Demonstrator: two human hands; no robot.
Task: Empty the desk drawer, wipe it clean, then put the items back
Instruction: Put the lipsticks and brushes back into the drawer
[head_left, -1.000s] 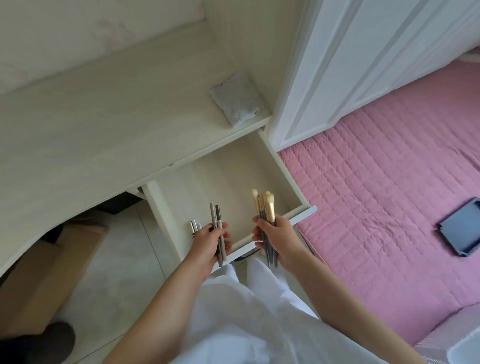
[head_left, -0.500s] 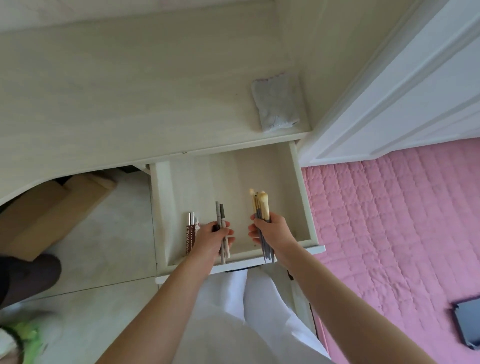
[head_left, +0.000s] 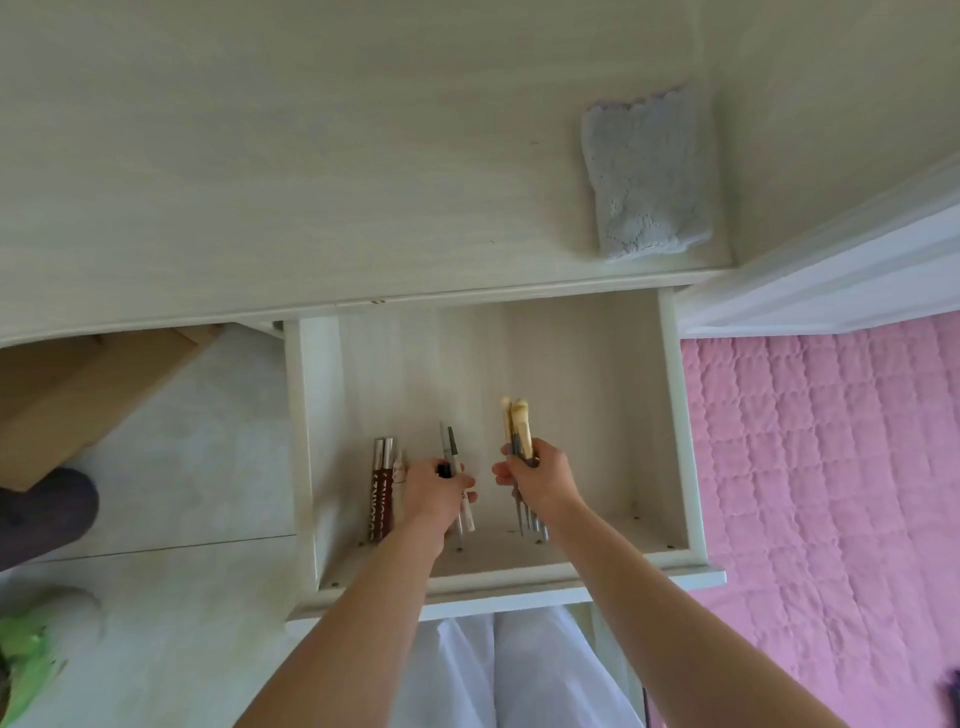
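Open drawer (head_left: 675, 415) holds lip tubes (head_left: 382, 493); hands grip pencils (head_left: 449, 447), brushes (head_left: 519, 426).

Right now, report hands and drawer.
Left hand grips pencils. Right hand grips makeup brushes. Drawer open, lip glosses inside. Nothing blocking.

A pale, wood-grain worktop (head_left: 270, 171) fills the upper part of the view, lit evenly by soft daylight. To its right stands a white panelled door (head_left: 841, 270). Below that spreads a pink quilted bed cover (head_left: 831, 493), stitched in squares. Left of the worktop's front edge, the floor (head_left: 171, 467) is pale and glossy, with one thin seam running across it. A brown cardboard box (head_left: 67, 400) sits under the worktop, on the floor.
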